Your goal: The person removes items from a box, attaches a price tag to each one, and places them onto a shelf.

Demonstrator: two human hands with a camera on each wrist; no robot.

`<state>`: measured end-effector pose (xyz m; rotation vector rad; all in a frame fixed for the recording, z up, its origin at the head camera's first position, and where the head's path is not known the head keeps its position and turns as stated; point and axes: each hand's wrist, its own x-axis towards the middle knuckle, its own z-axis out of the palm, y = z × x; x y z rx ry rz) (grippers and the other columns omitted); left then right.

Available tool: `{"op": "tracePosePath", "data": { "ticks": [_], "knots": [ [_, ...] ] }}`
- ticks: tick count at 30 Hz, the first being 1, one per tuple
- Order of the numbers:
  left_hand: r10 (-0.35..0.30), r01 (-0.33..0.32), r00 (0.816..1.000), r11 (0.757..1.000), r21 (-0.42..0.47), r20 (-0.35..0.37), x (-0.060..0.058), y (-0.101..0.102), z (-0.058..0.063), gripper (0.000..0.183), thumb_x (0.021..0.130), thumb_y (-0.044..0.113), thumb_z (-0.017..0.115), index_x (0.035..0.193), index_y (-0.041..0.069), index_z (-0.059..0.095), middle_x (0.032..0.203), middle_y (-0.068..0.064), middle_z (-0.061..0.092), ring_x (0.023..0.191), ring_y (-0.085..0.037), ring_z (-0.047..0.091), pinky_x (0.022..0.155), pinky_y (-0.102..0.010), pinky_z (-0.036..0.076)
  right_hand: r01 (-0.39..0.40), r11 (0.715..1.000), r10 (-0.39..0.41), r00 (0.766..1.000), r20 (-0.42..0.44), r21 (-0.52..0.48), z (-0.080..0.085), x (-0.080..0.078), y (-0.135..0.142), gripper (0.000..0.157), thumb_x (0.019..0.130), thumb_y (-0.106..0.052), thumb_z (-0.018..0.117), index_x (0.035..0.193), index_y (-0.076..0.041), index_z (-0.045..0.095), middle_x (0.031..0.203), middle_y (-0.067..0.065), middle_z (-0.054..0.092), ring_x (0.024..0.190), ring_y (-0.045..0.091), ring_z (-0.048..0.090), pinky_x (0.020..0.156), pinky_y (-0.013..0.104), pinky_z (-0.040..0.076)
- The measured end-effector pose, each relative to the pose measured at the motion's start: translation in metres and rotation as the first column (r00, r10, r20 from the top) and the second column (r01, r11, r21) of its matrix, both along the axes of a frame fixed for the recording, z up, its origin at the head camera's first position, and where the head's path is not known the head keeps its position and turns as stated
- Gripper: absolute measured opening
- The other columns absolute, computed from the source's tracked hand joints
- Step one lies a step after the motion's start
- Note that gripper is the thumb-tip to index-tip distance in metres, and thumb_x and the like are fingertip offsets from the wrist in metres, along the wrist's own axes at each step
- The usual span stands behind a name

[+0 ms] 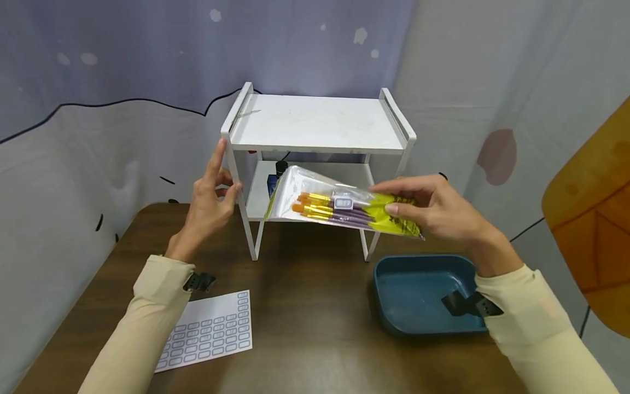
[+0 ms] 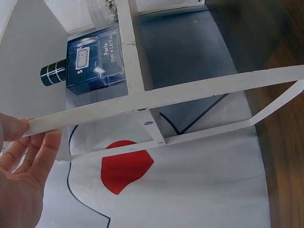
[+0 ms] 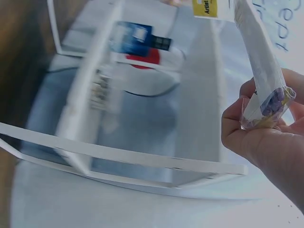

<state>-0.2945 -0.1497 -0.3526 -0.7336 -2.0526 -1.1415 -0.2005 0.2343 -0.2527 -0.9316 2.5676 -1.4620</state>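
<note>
My right hand [image 1: 438, 210] pinches one end of a clear plastic pack of paintbrushes [image 1: 320, 210] with a yellow-green card, holding it in front of the white two-tier shelf [image 1: 315, 123]. A small printed label sticks to the pack. My left hand [image 1: 206, 202] grips the shelf's left front post; the left wrist view shows thumb and fingers on opposite sides of the post [image 2: 85, 113]. On the lower tier stands a dark blue perfume bottle [image 2: 95, 61] with a label, partly hidden by the pack in the head view. Beside it is a clear container [image 2: 102, 12], cut off by the frame.
A teal plastic bin [image 1: 418, 325] sits on the wooden table at the right, partly behind my right wrist. At the left front lies a sheet of labels [image 1: 211, 334], partly under my left forearm. A patterned curtain [image 1: 315, 49] hangs behind the shelf.
</note>
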Motion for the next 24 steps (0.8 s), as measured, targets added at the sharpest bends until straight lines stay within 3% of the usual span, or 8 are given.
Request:
{"op": "tracePosePath", "data": {
  "ticks": [5, 13, 20, 24],
  "knots": [
    [0.003, -0.003, 1.0, 1.0, -0.006, -0.029, 0.0, 0.0, 0.001, 0.086, 0.087, -0.017, 0.061, 0.158, 0.011, 0.023, 0.082, -0.019, 0.057, 0.076, -0.001, 0.054, 0.069, -0.005, 0.046, 0.042, 0.999, -0.042, 0.994, -0.1, 0.003, 0.034, -0.013, -0.003, 0.033, 0.096, -0.001, 0.06, 0.129, -0.004, 0.067, 0.106, -0.001, 0.072, 0.08, 0.016, 0.065, 0.064, 0.022, 0.054],
    [0.017, -0.017, 0.999, 1.0, -0.021, -0.033, -0.001, -0.002, 0.001, 0.087, 0.086, -0.018, 0.061, 0.159, 0.012, 0.022, 0.081, -0.021, 0.057, 0.075, -0.026, 0.061, 0.069, -0.004, 0.045, 0.176, 0.984, -0.172, 0.981, -0.092, 0.037, 0.075, -0.048, -0.025, 0.033, 0.098, -0.007, 0.061, 0.131, -0.009, 0.066, 0.102, 0.002, 0.066, 0.08, 0.016, 0.058, 0.065, 0.022, 0.047],
    [0.034, -0.034, 0.999, 0.999, -0.031, -0.019, -0.003, -0.001, -0.001, 0.087, 0.086, -0.017, 0.061, 0.158, 0.012, 0.023, 0.079, -0.02, 0.058, 0.072, -0.024, 0.059, 0.069, -0.006, 0.047, 0.217, 0.965, -0.214, 0.976, -0.035, 0.151, 0.084, -0.084, -0.047, 0.036, 0.097, -0.008, 0.062, 0.133, -0.013, 0.065, 0.109, 0.006, 0.058, 0.094, 0.016, 0.053, 0.079, 0.024, 0.044],
    [0.04, -0.041, 0.999, 0.999, -0.033, -0.02, -0.003, 0.001, -0.002, 0.088, 0.086, -0.016, 0.061, 0.159, 0.016, 0.022, 0.079, -0.02, 0.058, 0.072, -0.023, 0.059, 0.069, -0.008, 0.047, 0.225, 0.951, -0.229, 0.973, -0.004, 0.211, 0.082, -0.102, -0.055, 0.037, 0.096, -0.004, 0.061, 0.132, -0.011, 0.066, 0.1, 0.003, 0.055, 0.093, 0.015, 0.049, 0.081, 0.025, 0.04]
  ]
}}
